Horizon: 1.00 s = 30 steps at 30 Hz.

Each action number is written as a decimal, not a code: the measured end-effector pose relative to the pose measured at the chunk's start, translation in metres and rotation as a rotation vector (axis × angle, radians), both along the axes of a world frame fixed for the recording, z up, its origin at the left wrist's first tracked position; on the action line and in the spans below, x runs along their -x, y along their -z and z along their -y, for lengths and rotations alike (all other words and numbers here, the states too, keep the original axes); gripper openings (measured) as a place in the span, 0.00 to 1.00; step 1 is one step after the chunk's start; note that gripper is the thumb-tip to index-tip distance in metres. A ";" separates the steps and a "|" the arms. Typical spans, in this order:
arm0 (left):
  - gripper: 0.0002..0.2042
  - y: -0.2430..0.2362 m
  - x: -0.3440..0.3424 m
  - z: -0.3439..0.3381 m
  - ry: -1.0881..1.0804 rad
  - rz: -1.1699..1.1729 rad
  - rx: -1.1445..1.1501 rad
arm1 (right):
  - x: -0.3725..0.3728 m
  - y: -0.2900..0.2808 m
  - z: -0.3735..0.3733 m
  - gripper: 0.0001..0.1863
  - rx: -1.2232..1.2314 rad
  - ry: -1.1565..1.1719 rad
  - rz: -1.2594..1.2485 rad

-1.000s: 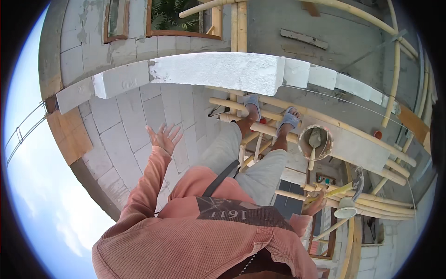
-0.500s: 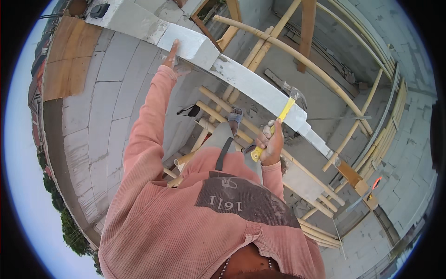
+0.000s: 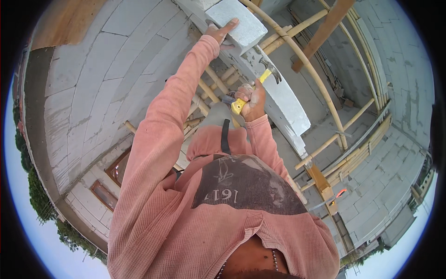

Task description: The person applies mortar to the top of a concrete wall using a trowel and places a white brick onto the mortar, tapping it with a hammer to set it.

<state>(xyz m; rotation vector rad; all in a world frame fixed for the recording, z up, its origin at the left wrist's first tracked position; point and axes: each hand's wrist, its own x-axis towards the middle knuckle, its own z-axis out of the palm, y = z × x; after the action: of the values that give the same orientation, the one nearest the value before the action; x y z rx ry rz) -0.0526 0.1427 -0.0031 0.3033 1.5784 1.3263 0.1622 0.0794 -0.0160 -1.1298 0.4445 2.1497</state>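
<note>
My right hand [image 3: 251,100] is wrapped round the yellow handle of a claw hammer [image 3: 264,77]. The metal head points away from me, over the top of the block wall [image 3: 283,100]. My left hand [image 3: 220,32] grips the near side of a white lightweight concrete block [image 3: 242,27], with one finger or the thumb lying on its upper face. This block sits higher than the course beside it, near the hammer. Part of the left hand's grip is hidden by the block's side.
Bamboo scaffold poles [image 3: 316,79] run beyond the wall, and more lie under my legs. A wooden plank [image 3: 325,32] slants among them. Farther right, a handsaw with an orange handle [image 3: 341,192] lies by a wooden board [image 3: 320,181]. Tall block walls [image 3: 102,88] enclose both sides.
My view has turned, so the wall and block appear farther right and steeper. The left hand has closed more around the block. The right hand still holds the hammer, nearer the block.
</note>
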 end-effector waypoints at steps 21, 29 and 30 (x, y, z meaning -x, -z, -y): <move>0.66 0.049 -0.081 -0.002 -0.281 0.066 0.026 | -0.067 -0.070 -0.021 0.18 -0.380 -0.476 0.414; 0.57 0.024 -0.096 -0.015 -0.346 0.007 0.083 | -0.012 -0.035 -0.040 0.15 -0.043 -0.111 0.180; 0.56 0.022 -0.095 -0.013 -0.358 0.007 0.091 | 0.000 -0.032 -0.041 0.15 -0.064 -0.304 0.008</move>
<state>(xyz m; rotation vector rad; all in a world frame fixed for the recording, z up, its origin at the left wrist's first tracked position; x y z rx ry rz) 0.0423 0.1552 -0.0248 -0.0449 1.7360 1.5160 0.1625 0.1202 0.0160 -1.2339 0.2082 2.3993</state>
